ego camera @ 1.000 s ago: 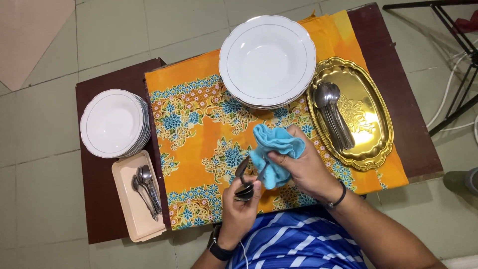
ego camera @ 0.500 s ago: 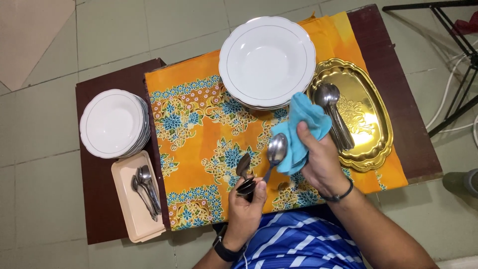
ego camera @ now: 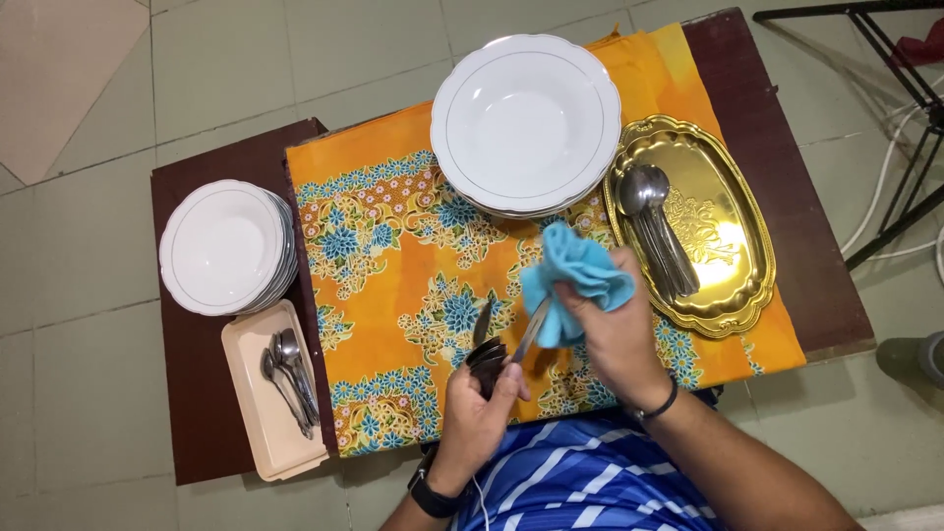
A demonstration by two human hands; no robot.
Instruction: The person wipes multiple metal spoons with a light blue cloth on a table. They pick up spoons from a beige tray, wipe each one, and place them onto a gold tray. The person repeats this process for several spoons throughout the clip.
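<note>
**Spoon Wiping at the Bench: Hand and Item Positions**

While the person sat at the dark wooden bench (ego camera: 757, 128), both hands were engaged over the orange floral cloth (ego camera: 393, 246). The left hand (ego camera: 477, 408) was clenched around a bundle of dark-looking spoons (ego camera: 485, 356), their bowls fanned upward above the thumb. The right hand (ego camera: 610, 329) was grasping a blue wiping cloth (ego camera: 575, 280) bunched about the bowl end of a single spoon (ego camera: 529, 332); only its handle showed, slanting down toward the left hand. Whether the left fingers also pinched that handle could not be told.

Surrounding items were noted as follows. A gold oval tray (ego camera: 733, 275) lay just right of the hands and carried a neat group of spoons (ego camera: 659, 231). A stack of large white plates (ego camera: 526, 118) stood beyond the hands on the orange cloth. A stack of smaller white plates (ego camera: 226, 246) sat at the left end, with a beige tray (ego camera: 251, 413) of further spoons (ego camera: 287, 374) near it.

In judgement, sound wiping would call for the cloth to enclose the bowl fully, front and back, and then be drawn along the handle, with the held bundle kept apart from the wiped piece so that no marks pass between them.
</note>
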